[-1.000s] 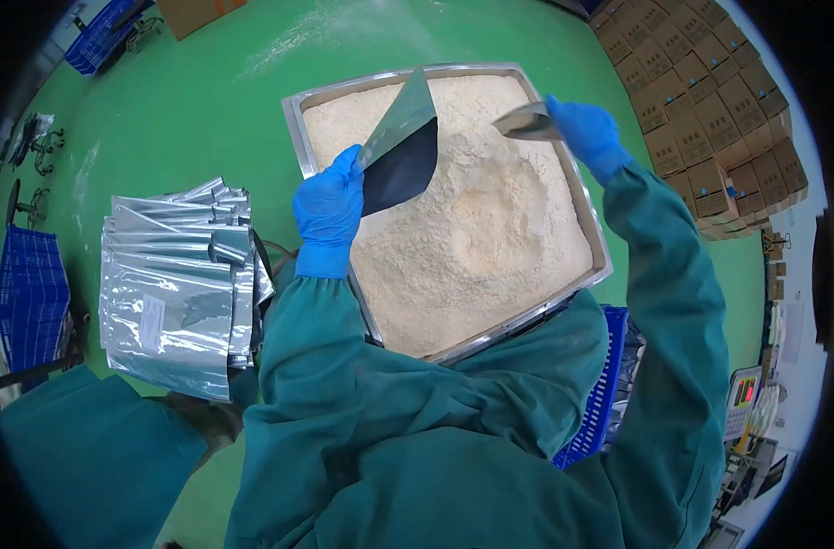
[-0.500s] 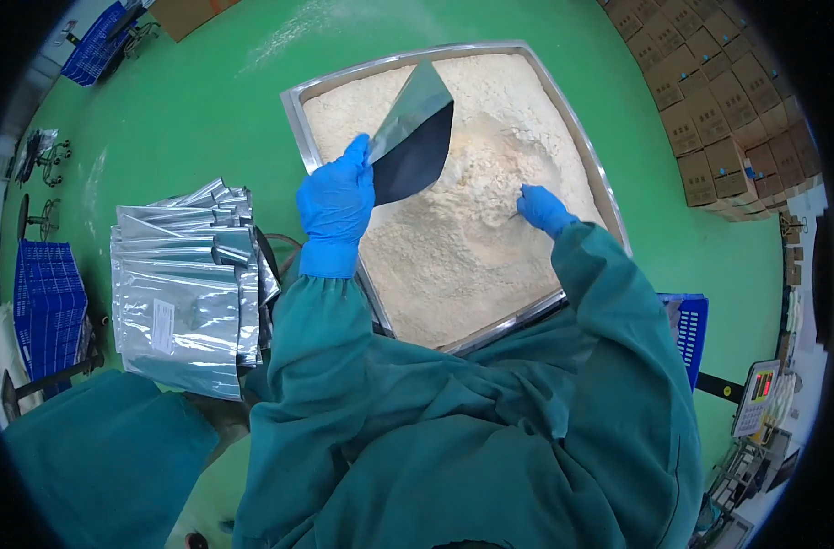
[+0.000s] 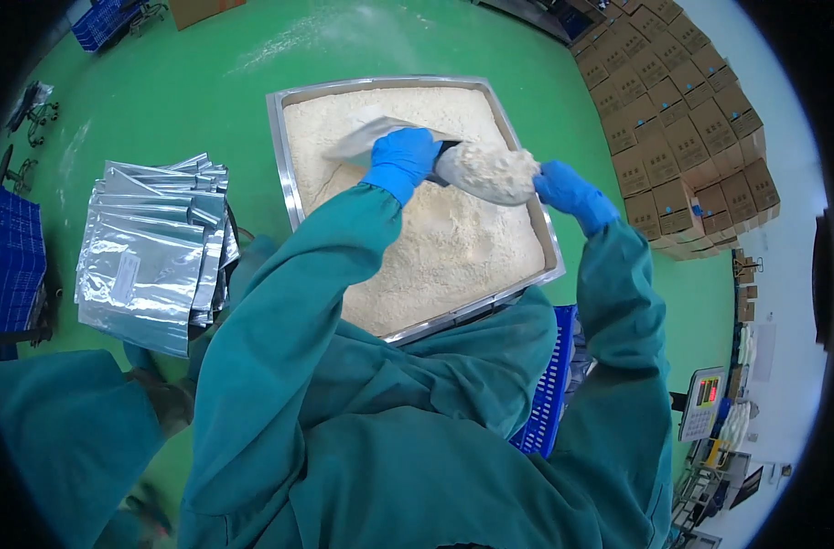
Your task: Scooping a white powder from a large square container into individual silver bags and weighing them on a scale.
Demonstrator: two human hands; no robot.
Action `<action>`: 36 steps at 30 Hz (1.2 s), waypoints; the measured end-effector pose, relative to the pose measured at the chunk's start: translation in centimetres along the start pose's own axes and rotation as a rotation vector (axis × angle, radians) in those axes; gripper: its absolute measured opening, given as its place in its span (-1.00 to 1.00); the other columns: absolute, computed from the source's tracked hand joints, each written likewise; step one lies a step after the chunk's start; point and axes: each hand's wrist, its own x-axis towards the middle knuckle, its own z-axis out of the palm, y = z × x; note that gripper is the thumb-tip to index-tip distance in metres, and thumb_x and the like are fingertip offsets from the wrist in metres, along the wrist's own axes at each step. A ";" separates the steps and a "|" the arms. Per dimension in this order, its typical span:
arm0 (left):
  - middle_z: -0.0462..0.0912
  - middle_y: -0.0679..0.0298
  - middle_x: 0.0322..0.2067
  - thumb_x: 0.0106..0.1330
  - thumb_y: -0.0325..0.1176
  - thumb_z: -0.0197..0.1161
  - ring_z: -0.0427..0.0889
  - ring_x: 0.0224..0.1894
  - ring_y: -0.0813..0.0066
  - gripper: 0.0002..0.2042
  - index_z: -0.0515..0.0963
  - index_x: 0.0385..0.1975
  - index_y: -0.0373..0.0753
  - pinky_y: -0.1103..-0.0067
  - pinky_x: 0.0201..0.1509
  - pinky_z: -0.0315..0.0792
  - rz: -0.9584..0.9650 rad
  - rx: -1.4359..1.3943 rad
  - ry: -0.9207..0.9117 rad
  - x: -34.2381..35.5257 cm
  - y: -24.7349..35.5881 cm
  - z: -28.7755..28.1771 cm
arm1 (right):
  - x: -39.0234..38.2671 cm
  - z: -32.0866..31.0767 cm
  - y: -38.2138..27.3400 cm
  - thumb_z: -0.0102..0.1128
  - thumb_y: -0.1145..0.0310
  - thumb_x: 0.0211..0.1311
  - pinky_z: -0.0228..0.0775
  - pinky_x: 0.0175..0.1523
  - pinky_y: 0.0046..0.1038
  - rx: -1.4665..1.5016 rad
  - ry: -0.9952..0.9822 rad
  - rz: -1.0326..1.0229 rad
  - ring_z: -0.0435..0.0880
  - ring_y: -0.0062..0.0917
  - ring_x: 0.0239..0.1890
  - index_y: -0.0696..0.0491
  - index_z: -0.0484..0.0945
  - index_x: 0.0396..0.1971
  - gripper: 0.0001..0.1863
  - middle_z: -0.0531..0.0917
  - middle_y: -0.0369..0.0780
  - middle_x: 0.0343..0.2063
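My left hand (image 3: 403, 160), in a blue glove, grips an open silvery bag (image 3: 362, 145) with a dark inside, lying tilted over a steel tray (image 3: 282, 156) of pale powder (image 3: 444, 265). My right hand (image 3: 568, 188) holds a scoop (image 3: 481, 188) heaped with the same powder at the bag's mouth. The scoop's handle is hidden by my fingers. A depression shows in the powder below, partly covered by the scoop.
A pile of flat silvery bags (image 3: 147, 265) is at my left, near a person's teal garment (image 3: 60, 430). A blue crate (image 3: 536, 403) and a keypad scale (image 3: 705, 403) are at my right. Stacked cartons (image 3: 673, 128) line the back right; blue crates (image 3: 10, 256) stand far left.
My right hand dipped into the powder and has risen with a full scoop. My left hand has moved right, turning the bag from upright to lying tilted toward the scoop.
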 end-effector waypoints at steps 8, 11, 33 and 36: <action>0.53 0.02 -0.37 0.10 -0.12 0.02 0.51 -0.28 0.04 -0.70 0.54 -0.46 -0.24 0.29 -0.22 0.39 -0.118 -0.117 0.009 0.7 3.8 -3.8 | 1.1 -3.9 -12.8 0.02 0.26 -0.12 0.39 -0.27 -0.33 -0.673 -0.006 -0.013 0.56 -0.22 -0.33 0.10 0.56 -0.47 -0.74 0.57 -0.05 -0.43; 0.54 0.03 -0.38 0.10 -0.12 0.02 0.50 -0.29 0.04 -0.69 0.54 -0.46 -0.25 0.29 -0.21 0.38 -0.172 -0.159 0.002 1.4 1.6 -2.5 | -0.6 -7.0 -9.8 0.03 0.26 -0.10 0.39 -0.33 -0.29 -0.570 0.219 -0.077 0.56 -0.22 -0.43 0.06 0.57 -0.50 -0.77 0.57 -0.08 -0.49; 0.52 0.02 -0.46 0.15 -0.12 -0.04 0.49 -0.36 0.06 -0.67 0.54 -0.53 -0.27 0.32 -0.23 0.35 -0.035 -0.057 0.164 4.4 -3.2 -3.2 | -1.3 5.9 6.1 -0.08 0.25 0.04 0.26 -0.50 -0.45 0.452 0.063 0.163 0.41 -0.57 -0.64 0.22 0.43 -0.63 -0.69 0.46 -0.21 -0.73; 0.52 0.03 -0.43 0.14 -0.13 -0.05 0.49 -0.36 0.06 -0.69 0.54 -0.51 -0.23 0.30 -0.23 0.35 -0.025 0.004 0.123 4.1 -2.5 -2.7 | -0.4 -2.2 2.9 -0.08 0.24 0.04 0.26 -0.49 -0.48 0.273 -0.016 0.085 0.39 -0.60 -0.62 0.25 0.43 -0.58 -0.68 0.46 -0.23 -0.69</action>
